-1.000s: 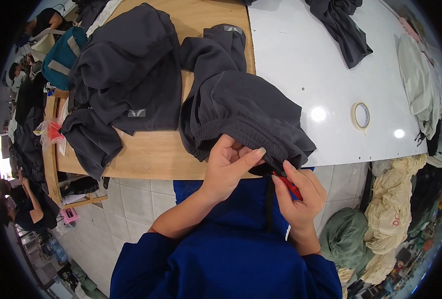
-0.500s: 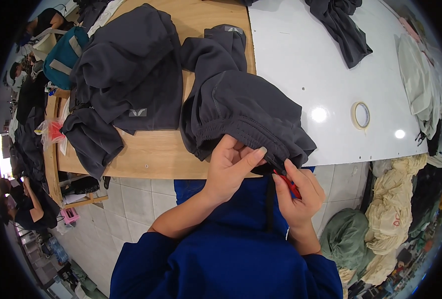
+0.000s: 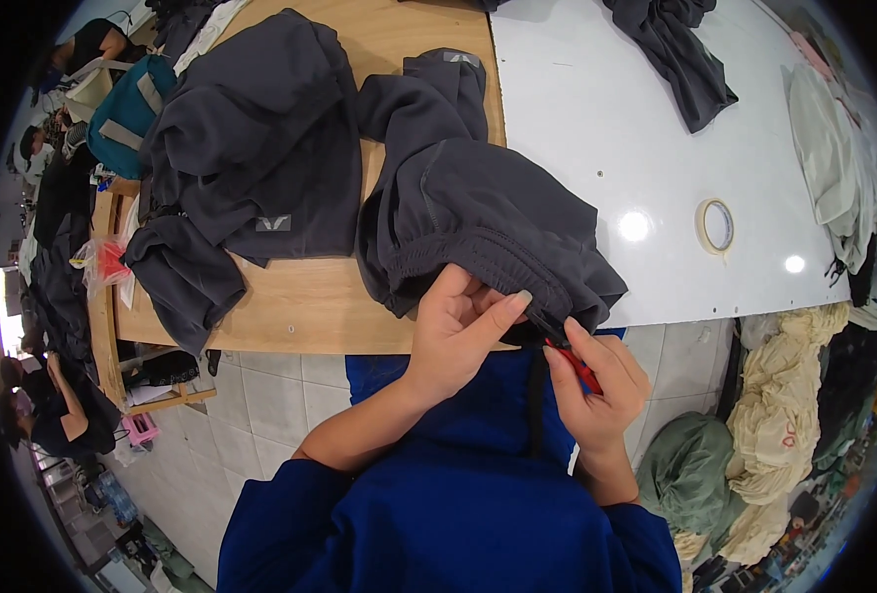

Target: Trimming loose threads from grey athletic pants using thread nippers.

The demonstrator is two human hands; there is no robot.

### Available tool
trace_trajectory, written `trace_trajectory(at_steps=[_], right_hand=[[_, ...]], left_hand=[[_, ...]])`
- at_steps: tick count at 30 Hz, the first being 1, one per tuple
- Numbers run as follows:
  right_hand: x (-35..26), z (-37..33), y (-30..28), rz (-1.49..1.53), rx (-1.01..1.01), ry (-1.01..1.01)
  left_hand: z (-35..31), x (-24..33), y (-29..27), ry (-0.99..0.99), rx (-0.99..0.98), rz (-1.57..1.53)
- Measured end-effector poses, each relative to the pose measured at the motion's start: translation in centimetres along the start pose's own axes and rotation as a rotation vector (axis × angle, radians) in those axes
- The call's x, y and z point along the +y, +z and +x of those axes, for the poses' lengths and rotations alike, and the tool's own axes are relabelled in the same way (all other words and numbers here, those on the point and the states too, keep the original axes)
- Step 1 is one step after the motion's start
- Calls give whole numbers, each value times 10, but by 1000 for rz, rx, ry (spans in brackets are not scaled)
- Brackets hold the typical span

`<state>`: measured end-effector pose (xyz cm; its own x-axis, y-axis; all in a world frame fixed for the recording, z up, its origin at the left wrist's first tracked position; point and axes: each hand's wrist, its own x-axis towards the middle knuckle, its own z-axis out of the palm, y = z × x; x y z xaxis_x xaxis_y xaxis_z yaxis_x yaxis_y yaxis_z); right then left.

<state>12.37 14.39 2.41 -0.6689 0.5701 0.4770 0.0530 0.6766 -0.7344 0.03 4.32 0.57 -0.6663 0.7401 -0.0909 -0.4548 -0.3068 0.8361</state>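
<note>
Dark grey trousers (image 3: 502,198) with a gathered elastic waistband lie bunched at the near edge of the table. My left hand (image 3: 463,341) is closed on the waistband, its thumb on top and some fingers hidden inside the opening. Close beside it, my right hand (image 3: 601,381) is closed round a small red-handled tool (image 3: 579,368) that looks like thread snips. That hand's thumb and fingertips meet at the waistband's edge, by a dark strip or cord. The tool's tip is too dark against the cloth to make out.
A pile of dark grey garments (image 3: 260,128) lies to the left on the wooden tabletop (image 3: 290,306). On the white board (image 3: 596,109) are a tape roll (image 3: 715,227) and another dark garment (image 3: 675,64). Cloth bundles (image 3: 774,415) stand at right. Other people sit at far left.
Both hands keep nearly the same place and hold. My right hand has turned very slightly, and less of the red tool shows.
</note>
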Motion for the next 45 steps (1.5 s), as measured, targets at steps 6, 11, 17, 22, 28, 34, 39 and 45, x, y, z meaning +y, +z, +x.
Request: trace_trajectory(at_steps=[6, 11, 17, 22, 28, 34, 39, 45], right_hand=[[0, 1, -1, -15, -12, -10], [1, 2, 1, -3, -19, -3], [2, 2, 3, 19, -19, 18], [2, 0, 5, 43, 8, 49], [1, -4, 4, 94, 0, 72], [3, -3, 3, 15, -15, 4], [1, -1, 0, -31, -39, -5], [1, -2, 2, -43, -21, -14]], left_hand=[[1, -3, -1, 38, -8, 43], [1, -4, 1, 39, 6, 66], [1, -3, 3, 9, 30, 39], [1, -1, 7, -5, 39, 8], [0, 0, 3, -25, 34, 17], [0, -2, 4, 11, 28, -25], [0, 0, 6, 9, 22, -28], [-1, -1, 6, 13, 27, -21]])
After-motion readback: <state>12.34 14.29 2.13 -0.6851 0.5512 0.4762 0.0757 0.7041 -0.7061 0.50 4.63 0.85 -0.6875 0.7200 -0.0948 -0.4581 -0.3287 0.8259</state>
